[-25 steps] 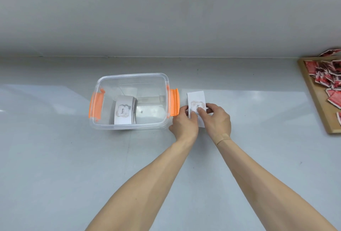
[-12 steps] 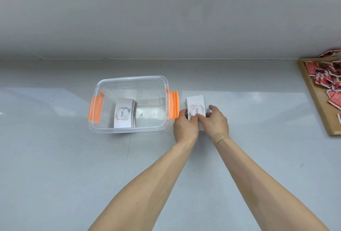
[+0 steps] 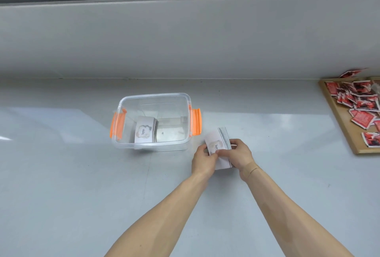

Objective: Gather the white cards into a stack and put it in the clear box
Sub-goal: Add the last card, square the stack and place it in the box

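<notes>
A stack of white cards (image 3: 218, 140) printed with "love" is lifted off the grey table, tilted, its edges fanned slightly at the top right. My left hand (image 3: 203, 159) grips its left side and my right hand (image 3: 238, 156) holds its right side, thumbs on top. To the left stands the clear box (image 3: 186, 100) with orange handles, its lid off. Inside it another stack of white cards (image 3: 144, 131) lies near the left wall.
A wooden tray (image 3: 339, 125) with several red packets (image 3: 362, 102) sits at the right edge of the table. A grey wall ledge runs behind the box, with a dark window frame above it.
The card stack has come up off the table and tilted between both hands. My head has tipped up, so the window frame now shows.
</notes>
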